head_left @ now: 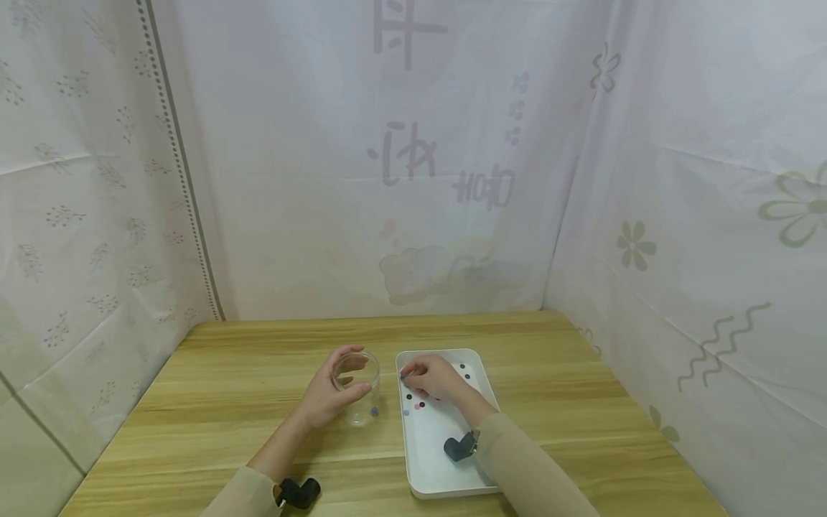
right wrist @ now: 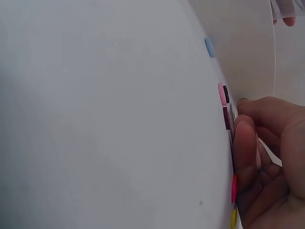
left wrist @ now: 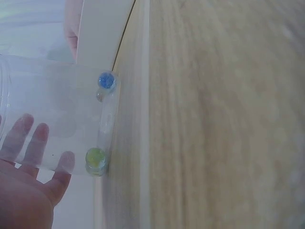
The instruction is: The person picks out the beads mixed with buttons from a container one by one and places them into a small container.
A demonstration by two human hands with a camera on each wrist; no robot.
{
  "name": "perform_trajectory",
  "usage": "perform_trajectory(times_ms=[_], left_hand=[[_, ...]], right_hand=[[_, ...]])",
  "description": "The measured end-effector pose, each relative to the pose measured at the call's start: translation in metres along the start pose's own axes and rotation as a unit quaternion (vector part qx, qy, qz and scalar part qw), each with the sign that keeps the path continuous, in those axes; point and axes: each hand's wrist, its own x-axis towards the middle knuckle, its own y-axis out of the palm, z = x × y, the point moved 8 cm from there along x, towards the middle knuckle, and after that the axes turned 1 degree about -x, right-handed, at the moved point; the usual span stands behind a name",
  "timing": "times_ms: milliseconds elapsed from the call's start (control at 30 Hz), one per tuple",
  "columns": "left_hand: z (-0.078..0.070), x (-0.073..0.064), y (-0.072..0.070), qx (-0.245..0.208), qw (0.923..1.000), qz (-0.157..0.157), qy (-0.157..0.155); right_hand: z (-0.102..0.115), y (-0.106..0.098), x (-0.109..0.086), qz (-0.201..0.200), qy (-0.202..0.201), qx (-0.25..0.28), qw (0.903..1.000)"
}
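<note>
My left hand (head_left: 324,396) holds a clear cup (head_left: 357,406) upright, thumb and fingers around its upper part. Inside, at the bottom, lie a blue marble (left wrist: 106,80) and a yellow-green marble (left wrist: 96,157), seen in the left wrist view. My right hand (head_left: 431,375) is in the white tray (head_left: 423,467), fingers curled at its left wall. A small dark disc (right wrist: 242,100) shows at its fingertips, pinched there. Close to these fingers in the right wrist view are a pink disc (right wrist: 222,94), a dark red disc (right wrist: 226,118) and a light blue disc (right wrist: 209,47).
Several more small discs lie in the tray's far part, among them a black disc (head_left: 409,396) near its left wall. The tray stands on a wooden table (head_left: 258,359), to the right of the cup. Printed curtains (head_left: 310,179) hang around the table.
</note>
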Motion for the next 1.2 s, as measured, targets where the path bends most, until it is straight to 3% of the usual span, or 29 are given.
perform_trajectory(times_ms=[367, 1200], left_hand=[[0.000, 0.001, -0.001, -0.001, 1.0000, -0.003, 0.004], [0.002, 0.000, 0.000, 0.004, 1.0000, -0.004, 0.004]], right_hand=[[0.003, -0.003, -0.002, 0.002, 0.011, 0.013, 0.9999], [0.019, -0.025, -0.010, -0.013, -0.031, 0.080, 0.9962]])
